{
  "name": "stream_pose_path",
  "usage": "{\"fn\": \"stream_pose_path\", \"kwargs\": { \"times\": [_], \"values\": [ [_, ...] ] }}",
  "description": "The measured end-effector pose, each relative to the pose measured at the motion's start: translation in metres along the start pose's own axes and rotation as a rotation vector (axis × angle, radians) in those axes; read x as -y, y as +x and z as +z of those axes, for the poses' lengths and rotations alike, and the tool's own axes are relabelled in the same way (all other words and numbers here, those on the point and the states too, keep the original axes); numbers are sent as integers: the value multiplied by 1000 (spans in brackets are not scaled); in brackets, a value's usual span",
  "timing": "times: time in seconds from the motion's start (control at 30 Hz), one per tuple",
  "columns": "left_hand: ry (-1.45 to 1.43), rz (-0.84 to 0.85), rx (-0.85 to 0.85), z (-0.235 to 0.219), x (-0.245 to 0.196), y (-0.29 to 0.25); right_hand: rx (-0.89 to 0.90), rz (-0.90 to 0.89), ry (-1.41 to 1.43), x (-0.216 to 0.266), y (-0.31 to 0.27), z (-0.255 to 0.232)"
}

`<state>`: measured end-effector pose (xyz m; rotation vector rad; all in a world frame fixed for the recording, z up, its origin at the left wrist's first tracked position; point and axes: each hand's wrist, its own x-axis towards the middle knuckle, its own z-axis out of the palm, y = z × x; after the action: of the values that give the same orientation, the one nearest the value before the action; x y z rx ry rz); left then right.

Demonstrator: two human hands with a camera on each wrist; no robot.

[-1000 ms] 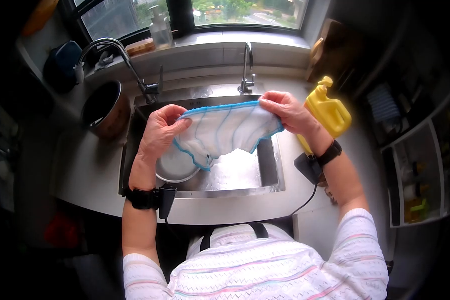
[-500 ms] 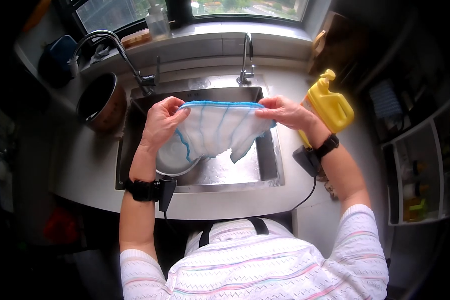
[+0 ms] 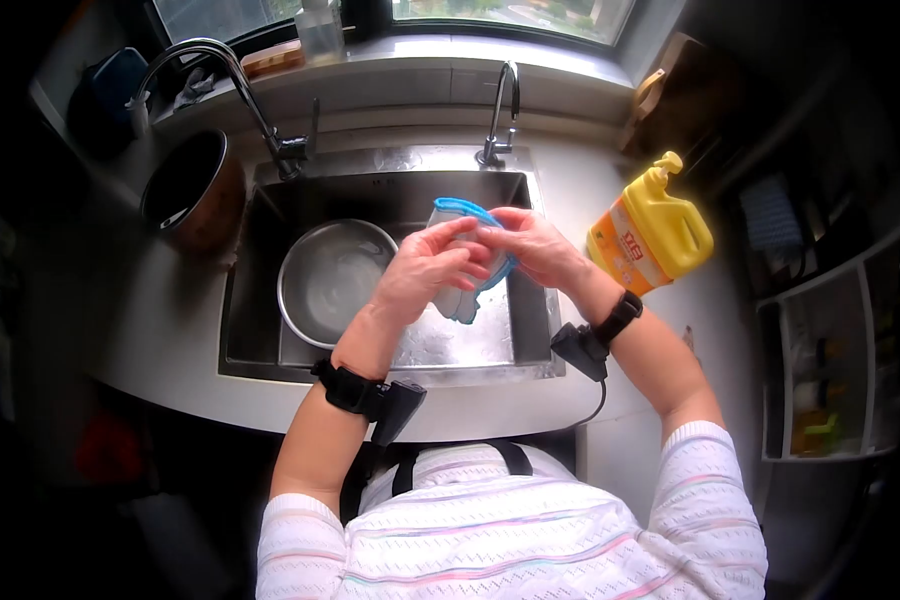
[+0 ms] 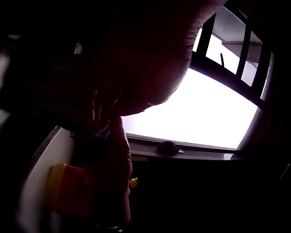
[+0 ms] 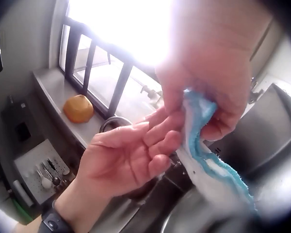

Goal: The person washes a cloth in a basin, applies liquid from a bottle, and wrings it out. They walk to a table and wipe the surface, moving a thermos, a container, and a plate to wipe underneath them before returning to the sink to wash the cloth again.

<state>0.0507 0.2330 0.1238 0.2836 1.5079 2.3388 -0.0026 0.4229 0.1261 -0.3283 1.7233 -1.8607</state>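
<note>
I had the white cloth with bright-blue edging above the stainless-steel sink, bunched and pinched in the right hand's fingers. The left hand was loosely open beside it, fingers slightly bent; I couldn't tell whether they touched. Below lay a round metal bowl; rightward stood a yellow plastic pump bottle.

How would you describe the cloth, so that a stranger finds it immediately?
Find the steel sink below the window. Above it, to the right of the round metal bowl, the right hand holds a bunched cloth. Its soft white fabric with bright blue edging sets it apart from the plain, shiny bowl.
</note>
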Motion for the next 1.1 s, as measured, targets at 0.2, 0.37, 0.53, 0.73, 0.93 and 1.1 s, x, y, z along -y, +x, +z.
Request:
{"fn": "stream_pose_path", "kwargs": {
  "times": [0.2, 0.37, 0.53, 0.73, 0.93, 1.1],
  "values": [
    [164, 143, -209, -38, 10, -4, 143, 35, 110, 15, -3, -2],
    [327, -231, 38, -24, 28, 3, 184, 23, 232, 35, -6, -10],
    [79, -221, 36, -40, 31, -11, 6, -8, 347, 20, -14, -46],
    [-99, -291, 85, -45, 26, -30, -233, 83, 327, -15, -19, -61],
    [-303, -337, 25, -35, 23, -30, -340, 134, 158, -34, -14, -64],
    [2, -342, -117, -47, 48, -26, -304, -51, 256, -10, -15, -44]
  ]
}}
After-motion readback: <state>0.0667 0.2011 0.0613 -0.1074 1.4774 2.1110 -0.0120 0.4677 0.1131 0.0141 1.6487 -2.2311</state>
